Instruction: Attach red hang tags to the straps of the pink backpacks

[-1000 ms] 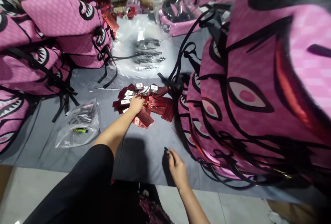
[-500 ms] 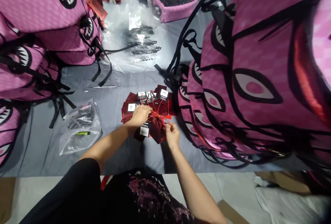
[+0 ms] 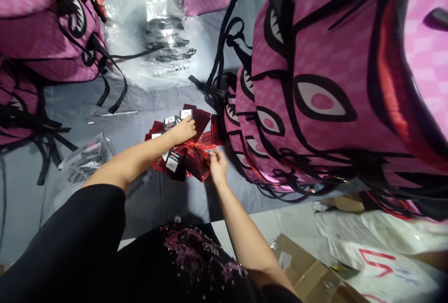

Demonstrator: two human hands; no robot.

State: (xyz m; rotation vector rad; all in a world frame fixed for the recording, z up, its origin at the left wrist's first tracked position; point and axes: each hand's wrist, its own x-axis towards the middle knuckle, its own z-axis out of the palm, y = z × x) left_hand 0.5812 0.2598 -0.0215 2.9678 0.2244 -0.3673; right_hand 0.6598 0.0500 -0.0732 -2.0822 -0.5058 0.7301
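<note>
A pile of shiny red hang tags with small white and black labels lies on the grey table. My left hand rests on top of the pile, fingers curled down on the tags. My right hand is at the pile's right edge, fingers pinched on a thin red string that runs from the tags. A stack of pink backpacks printed with eyes and teeth leans close on the right of both hands.
More pink backpacks with black straps are piled at the left. A clear plastic bag of small parts lies left of my forearm. Clear bags with black pieces lie farther back. A cardboard box stands on the floor.
My right hand came up from the table's near edge to the tag pile and pinched a string. My left hand stayed on the pile. The view tilted down.
</note>
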